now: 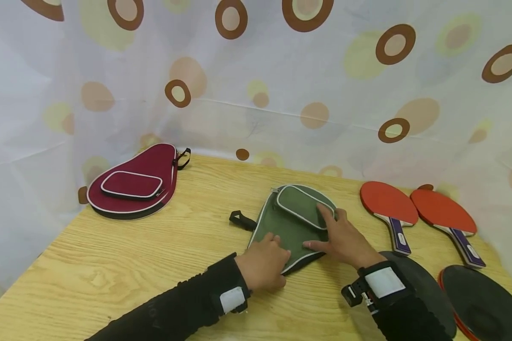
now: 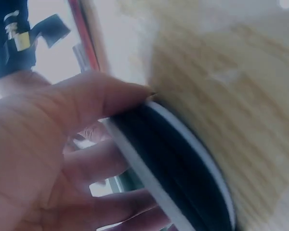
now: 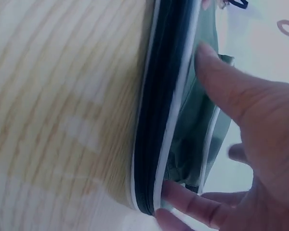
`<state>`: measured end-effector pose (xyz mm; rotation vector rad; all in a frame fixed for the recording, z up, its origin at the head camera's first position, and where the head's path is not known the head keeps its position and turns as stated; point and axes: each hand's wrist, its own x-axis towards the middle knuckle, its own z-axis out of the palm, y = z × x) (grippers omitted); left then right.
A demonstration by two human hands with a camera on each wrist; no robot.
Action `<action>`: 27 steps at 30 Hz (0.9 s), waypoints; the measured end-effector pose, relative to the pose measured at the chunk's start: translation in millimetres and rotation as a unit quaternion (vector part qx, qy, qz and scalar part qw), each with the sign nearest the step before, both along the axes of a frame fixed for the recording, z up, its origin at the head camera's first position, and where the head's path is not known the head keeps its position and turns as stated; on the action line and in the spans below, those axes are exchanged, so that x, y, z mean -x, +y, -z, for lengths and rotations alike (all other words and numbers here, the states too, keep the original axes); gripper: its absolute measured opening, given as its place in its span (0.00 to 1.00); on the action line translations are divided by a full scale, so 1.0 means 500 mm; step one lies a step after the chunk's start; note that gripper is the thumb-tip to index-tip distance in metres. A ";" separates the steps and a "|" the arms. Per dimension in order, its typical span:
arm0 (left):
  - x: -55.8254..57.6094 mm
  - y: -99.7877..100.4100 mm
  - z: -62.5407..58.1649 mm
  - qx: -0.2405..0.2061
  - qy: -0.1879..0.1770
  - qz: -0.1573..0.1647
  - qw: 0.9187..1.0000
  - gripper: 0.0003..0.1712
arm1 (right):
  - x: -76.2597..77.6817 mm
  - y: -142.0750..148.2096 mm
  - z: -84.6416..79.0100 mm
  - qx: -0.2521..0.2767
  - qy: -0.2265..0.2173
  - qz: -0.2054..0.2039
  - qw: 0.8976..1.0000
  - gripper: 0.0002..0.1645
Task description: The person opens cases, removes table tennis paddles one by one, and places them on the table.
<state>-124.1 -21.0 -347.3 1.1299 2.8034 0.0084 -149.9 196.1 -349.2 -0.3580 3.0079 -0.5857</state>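
A green table tennis paddle case [image 1: 298, 232] with white piping and a black side band lies on the table, its zipped pocket [image 1: 300, 203] facing up. At its narrow end, my left hand [image 1: 264, 263] pinches the edge; the left wrist view shows the thumb at the black side band [image 2: 168, 159] and fingers over the top face. My right hand [image 1: 345, 237] rests spread over the rounded end, one finger on the pocket and the thumb on the green face. In the right wrist view, other fingertips [image 3: 183, 197] touch the piped edge.
A dark red paddle case [image 1: 132, 184] lies at the back left. On the right are two red-faced paddles [image 1: 388, 201] with blue handles. Nearer, beside my right forearm, lie black-faced paddles [image 1: 480, 303]. A patterned white curtain [image 1: 256, 71] hangs behind the table.
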 end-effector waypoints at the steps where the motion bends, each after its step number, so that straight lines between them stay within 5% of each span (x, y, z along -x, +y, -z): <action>1: 0.004 -0.005 -0.002 -0.002 -0.007 0.008 1.000 0.28 | 0.002 0.003 0.000 -0.004 -0.006 -0.002 1.000 0.61; 6: 0.031 -0.031 -0.009 0.032 -0.024 0.055 0.998 0.30 | 0.009 0.010 0.001 -0.013 -0.019 0.005 1.000 0.52; 11: 0.053 -0.057 -0.016 0.040 -0.086 0.031 0.995 0.31 | 0.014 0.007 -0.002 -0.008 0.029 0.002 1.000 0.35; 19: 0.066 -0.085 -0.019 0.006 -0.139 -0.001 0.990 0.30 | 0.016 0.002 -0.003 -0.005 -0.006 -0.003 1.000 0.48; 27: 0.079 -0.112 -0.021 -0.015 -0.135 -0.021 0.991 0.20 | 0.011 -0.011 -0.010 -0.024 0.003 -0.022 0.999 0.41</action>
